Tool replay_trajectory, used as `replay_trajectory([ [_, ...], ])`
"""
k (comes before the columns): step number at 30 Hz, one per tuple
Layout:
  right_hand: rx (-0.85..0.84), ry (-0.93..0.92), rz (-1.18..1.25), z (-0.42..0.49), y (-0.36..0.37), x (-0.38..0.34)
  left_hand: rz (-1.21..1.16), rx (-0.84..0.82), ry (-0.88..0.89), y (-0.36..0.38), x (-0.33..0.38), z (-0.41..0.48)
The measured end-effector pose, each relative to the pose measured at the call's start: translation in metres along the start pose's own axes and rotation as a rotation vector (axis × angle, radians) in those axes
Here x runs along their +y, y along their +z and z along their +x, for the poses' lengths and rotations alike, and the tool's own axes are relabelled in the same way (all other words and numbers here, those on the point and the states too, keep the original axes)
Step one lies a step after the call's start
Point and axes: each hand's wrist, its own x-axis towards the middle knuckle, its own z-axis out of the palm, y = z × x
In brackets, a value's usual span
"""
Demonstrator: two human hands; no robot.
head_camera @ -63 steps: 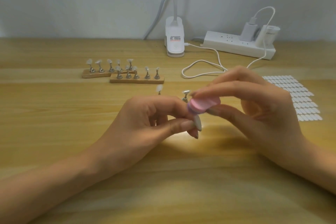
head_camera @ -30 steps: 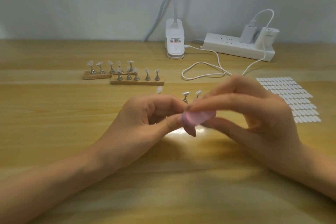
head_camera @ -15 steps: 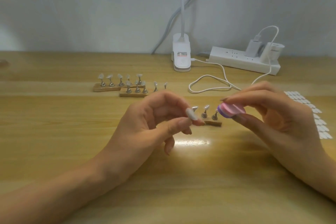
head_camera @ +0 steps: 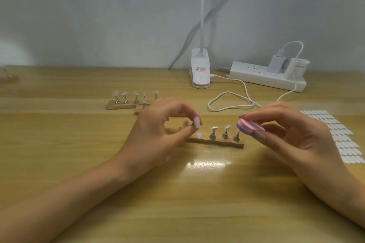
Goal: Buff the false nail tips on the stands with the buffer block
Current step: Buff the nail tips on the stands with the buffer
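left hand [head_camera: 158, 131] is pinching 1 white nail tip [head_camera: 196, 122] between thumb and forefinger, just above the left end of the wooden stand [head_camera: 227, 142] in the middle of the tabletop [head_camera: 197, 203]. right hand [head_camera: 292, 134] grips the pink and purple buffer block [head_camera: 249, 126] over the stand's right end, apart from that tip. 2 more stands [head_camera: 120, 106] sit farther back, and a sheet of spare tips [head_camera: 343, 138] lies by the right edge.

Your left hand [head_camera: 158, 134]: bare, forearm uncovered right to the frame edge | your right hand [head_camera: 296, 140]: bare likewise, forearm uncovered | your nails: long, rounded, reaching past the fingertips; right thumbnail [head_camera: 259, 135] looks dull mauve
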Motion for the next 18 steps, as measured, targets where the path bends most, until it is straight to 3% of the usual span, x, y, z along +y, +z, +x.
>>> replay_trajectory([
  [3,-0.013,0.03,0.01,0.001,0.0005,-0.0008,0.022,-0.049,-0.027,0.0024,-0.0017,0.0017],
  [8,-0.023,0.069,0.021,0.0029,0.0018,-0.0025,-0.134,-0.179,-0.153,0.0041,-0.0064,0.0033],
  [18,0.022,0.191,0.047,0.0051,0.0002,0.0008,-0.06,-0.177,-0.164,0.0035,-0.0069,0.0028],
])
